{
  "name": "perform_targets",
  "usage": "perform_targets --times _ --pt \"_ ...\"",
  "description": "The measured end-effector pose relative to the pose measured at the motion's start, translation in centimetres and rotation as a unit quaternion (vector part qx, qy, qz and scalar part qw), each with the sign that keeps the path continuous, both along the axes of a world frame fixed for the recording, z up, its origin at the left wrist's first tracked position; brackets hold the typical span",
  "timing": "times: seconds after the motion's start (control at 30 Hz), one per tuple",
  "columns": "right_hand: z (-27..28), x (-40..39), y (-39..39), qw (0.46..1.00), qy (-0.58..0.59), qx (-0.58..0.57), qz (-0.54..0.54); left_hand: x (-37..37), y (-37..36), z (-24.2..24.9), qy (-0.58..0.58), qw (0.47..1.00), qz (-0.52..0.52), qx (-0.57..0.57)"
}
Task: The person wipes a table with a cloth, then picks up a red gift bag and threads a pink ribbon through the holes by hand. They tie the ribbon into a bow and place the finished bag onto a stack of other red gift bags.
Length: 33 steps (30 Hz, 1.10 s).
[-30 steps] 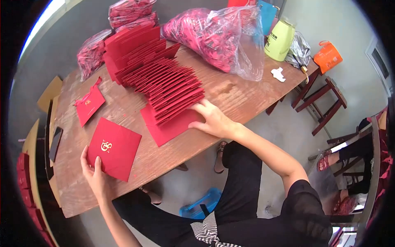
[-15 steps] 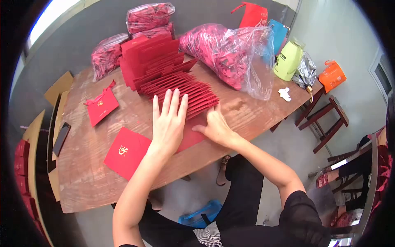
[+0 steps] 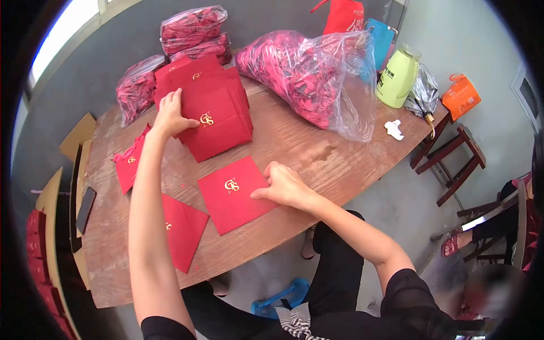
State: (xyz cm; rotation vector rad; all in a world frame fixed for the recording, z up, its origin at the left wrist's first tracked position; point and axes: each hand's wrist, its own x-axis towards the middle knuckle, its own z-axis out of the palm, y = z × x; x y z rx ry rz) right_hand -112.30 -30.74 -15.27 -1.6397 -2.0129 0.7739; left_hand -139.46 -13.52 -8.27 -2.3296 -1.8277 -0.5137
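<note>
Grey wall (image 3: 127, 31) behind a scuffed wooden table (image 3: 334, 153), lots of red on it. Going by the head cam: left hand (image 3: 169, 116) is spread, thumb well away from the fingers, touching the left side of a stack of red envelopes (image 3: 221, 127). Right hand (image 3: 286, 184) is half curled, thumb on a single red envelope (image 3: 229, 198) just left of it, can't tell if it's actually pinching. Another envelope (image 3: 187, 232) is partly hidden behind the left forearm (image 3: 148, 238). Big clear plastic bag (image 3: 294, 79) of pinkish-red stuff slumps beyond the right hand.
</note>
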Motion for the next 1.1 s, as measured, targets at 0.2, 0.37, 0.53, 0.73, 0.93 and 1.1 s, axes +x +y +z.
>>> perform_targets --times 0.2,0.37,0.53,0.73,0.93,1.1 --pt "1.2 0.3 0.4 0.998 0.017 -0.056 0.035 1.4 -0.2 1.0 0.028 0.999 0.038 -0.023" --pt "1.9 2.5 1.6 0.961 0.118 -0.227 0.11 2.3 -4.2 1.7 0.047 0.998 0.004 -0.029" --pt "2.1 4.7 2.3 0.912 0.331 -0.146 0.194 1.2 -1.3 1.4 0.03 1.0 0.004 0.0" --pt "3.3 2.9 6.5 0.919 0.355 -0.015 0.173 2.7 -1.5 2.3 -0.03 0.998 0.038 0.036" --pt "1.3 0.8 10.8 0.987 0.157 0.034 0.003 3.4 -1.6 2.9 0.029 0.994 0.099 0.041" --pt "-0.3 0.4 12.3 0.984 0.097 0.148 0.016 0.1 0.9 -1.5 -0.217 0.97 -0.027 0.108"
